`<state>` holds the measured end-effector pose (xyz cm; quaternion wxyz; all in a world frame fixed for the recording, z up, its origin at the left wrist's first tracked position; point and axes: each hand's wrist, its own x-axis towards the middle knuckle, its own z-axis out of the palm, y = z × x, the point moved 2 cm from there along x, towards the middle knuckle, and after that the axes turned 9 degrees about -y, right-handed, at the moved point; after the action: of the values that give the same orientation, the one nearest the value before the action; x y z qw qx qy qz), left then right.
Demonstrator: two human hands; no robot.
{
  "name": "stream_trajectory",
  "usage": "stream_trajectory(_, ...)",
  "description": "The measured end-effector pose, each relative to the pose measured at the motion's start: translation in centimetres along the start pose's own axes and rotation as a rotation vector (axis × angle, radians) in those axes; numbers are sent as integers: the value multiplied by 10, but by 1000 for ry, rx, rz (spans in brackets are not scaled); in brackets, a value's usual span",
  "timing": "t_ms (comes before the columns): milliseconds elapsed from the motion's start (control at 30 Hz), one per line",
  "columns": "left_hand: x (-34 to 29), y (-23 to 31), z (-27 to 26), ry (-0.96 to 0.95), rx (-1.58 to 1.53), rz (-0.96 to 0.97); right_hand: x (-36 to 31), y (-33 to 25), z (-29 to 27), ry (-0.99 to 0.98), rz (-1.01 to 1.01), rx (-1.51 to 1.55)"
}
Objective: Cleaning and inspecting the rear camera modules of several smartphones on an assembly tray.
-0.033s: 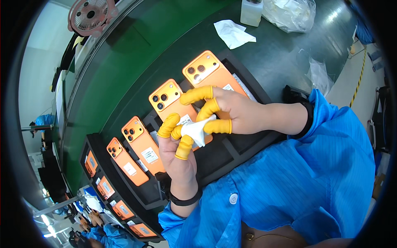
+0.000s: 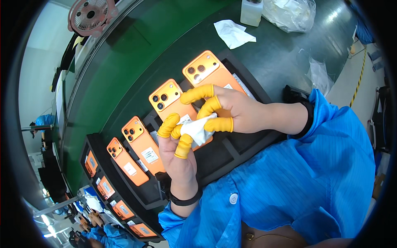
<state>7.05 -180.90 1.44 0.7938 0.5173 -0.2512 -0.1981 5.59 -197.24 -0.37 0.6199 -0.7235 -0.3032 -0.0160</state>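
Observation:
A small white wipe [image 2: 198, 131] is pinched between both hands, above the orange phones. My left hand [image 2: 178, 149] grips its left side with yellow finger cots on the fingertips. Thumb and fingers of my right hand [image 2: 229, 108], also in yellow cots, close on its right side. Under my hands lies an orange phone [image 2: 168, 94], back up, partly hidden. Another orange phone [image 2: 211, 71] sits beyond my right hand, its lower part covered. To the left lie two more, a nearer phone [image 2: 144, 144] and a farther phone [image 2: 127, 165], each with a white label.
The phones rest in a black compartment tray [image 2: 225, 159]. A second tray at lower left holds several phones [image 2: 105, 187]. Beyond, on the green table, lie a white cloth [image 2: 234, 34], a bottle [image 2: 251, 13] and a plastic bag [image 2: 289, 14]. A fan [image 2: 91, 15] stands far left.
The wipe's right side and my right fingers have shifted very slightly, so the wipe looks a little more spread. Both hands keep their hold on it.

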Motion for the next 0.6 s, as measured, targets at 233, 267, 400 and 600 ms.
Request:
stream_trajectory(233,3,-17,6,-68,132,-149,-2,-1,0,136,-66,327)
stream_trajectory(267,3,-19,8,-65,131,-143,-2,-2,0,147,-31,373)
stream_trajectory(400,7,-24,12,-83,268,-91,1,1,4,306,-107,337)
stream_trajectory(600,6,-23,7,60,427,-34,0,-5,2,249,-203,-298)
